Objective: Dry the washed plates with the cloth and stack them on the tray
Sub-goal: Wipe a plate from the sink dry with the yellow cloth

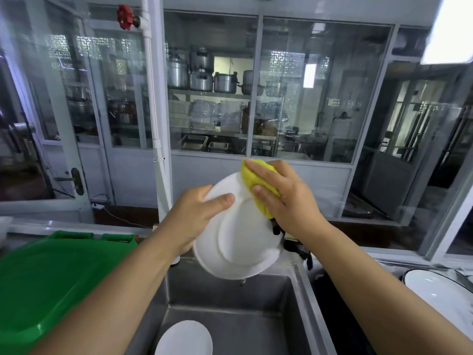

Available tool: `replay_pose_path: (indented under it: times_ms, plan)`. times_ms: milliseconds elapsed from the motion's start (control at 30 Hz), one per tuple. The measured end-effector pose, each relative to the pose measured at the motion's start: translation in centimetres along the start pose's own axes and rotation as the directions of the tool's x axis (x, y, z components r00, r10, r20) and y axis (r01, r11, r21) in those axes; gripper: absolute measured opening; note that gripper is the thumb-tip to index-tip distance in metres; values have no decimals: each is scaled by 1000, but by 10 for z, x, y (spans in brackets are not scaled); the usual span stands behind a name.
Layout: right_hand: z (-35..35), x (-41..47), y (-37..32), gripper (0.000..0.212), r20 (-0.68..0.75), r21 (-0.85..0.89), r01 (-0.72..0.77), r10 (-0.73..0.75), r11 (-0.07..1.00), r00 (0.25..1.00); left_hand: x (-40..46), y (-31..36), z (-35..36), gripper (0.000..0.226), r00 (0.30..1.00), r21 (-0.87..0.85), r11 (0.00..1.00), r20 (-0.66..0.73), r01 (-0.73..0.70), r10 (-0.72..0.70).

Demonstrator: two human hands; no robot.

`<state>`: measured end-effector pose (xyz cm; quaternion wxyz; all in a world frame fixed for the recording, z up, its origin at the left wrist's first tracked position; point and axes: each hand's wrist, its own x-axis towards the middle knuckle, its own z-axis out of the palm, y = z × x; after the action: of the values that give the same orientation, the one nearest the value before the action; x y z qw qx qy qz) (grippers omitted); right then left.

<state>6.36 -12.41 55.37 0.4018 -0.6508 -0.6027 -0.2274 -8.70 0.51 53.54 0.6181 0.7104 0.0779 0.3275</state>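
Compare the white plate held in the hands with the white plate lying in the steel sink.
The held white plate is tilted above the steel sink; the sink plate lies flat inside. The held one is gripped and wiped with the yellow cloth; the sink one is untouched. Both are round and white.

View: a single head-worn wide-angle view is given.
Direction: forward and slightly down, toward a glass partition (256,85).
Nearness: the forearms are seen close, reaching out from the bottom edge above a steel sink (230,303).
Overlap: none; nothing is shared.
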Motion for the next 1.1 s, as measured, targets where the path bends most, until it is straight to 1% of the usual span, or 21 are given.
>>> replay_pose_path:
  times_ms: [67, 133, 200, 267, 367, 433, 500, 533, 600, 633, 700, 833, 933, 1033, 1100]
  plan:
    - [2, -1, 11, 42, -33, 165, -144, 152, 976, 988, 0, 1, -5, 16, 998, -91, 996, -58, 20, -26]
    - [6, -8, 19, 44, -67, 275, -250, 277, 929, 958, 1, 0, -10, 19, 991, -163, 986, -126, 24, -45]
    - [14, -20, 22, 45, -83, 314, -308, 349, 898, 933, 1, -2, -15, 23, 978, -222, 975, -200, 15, -61]
    - [27, -33, 20, 46, -138, 257, -317, 360, 913, 923, 2, -5, -16, 25, 960, -293, 956, -268, 0, -82]
    - [48, -51, 7, 48, -234, 93, -277, 292, 956, 927, 7, -9, -15, 20, 927, -445, 895, -350, -35, -137]
    - [59, -62, -5, 53, -257, 3, -261, 253, 965, 933, 12, -11, -13, 31, 904, -528, 848, -383, -46, -189]
    - [69, -71, -15, 56, -287, -99, -240, 203, 966, 936, 15, -14, -9, 40, 893, -581, 813, -386, -39, -233]
    - [74, -75, -19, 54, -295, -192, -202, 140, 960, 945, 15, -16, -7, 40, 887, -592, 806, -384, -23, -256]
    - [81, -77, -22, 49, -269, -371, -71, -35, 926, 962, 16, -21, -2, 39, 865, -613, 789, -381, 28, -326]
    - [84, -76, -23, 48, -243, -435, -6, -111, 901, 964, 16, -24, 1, 39, 850, -628, 776, -379, 54, -365]
    - [87, -68, -23, 46, -191, -506, 82, -204, 859, 960, 15, -27, 6, 38, 839, -641, 761, -357, 100, -410]
    - [93, -56, -22, 58, -80, -518, 213, -295, 828, 952, 13, -25, 10, 35, 847, -686, 713, -286, 146, -449]
    - [90, -58, -15, 58, -43, -499, 279, -346, 820, 937, 12, -22, 7, 37, 866, -703, 698, -257, 136, -428]
    - [77, -67, 0, 52, -14, -445, 320, -364, 837, 931, 11, -23, 2, 38, 898, -658, 743, -245, 123, -365]
    - [66, -72, 9, 47, -18, -387, 278, -309, 879, 951, 12, -26, -3, 38, 898, -615, 782, -281, 101, -337]
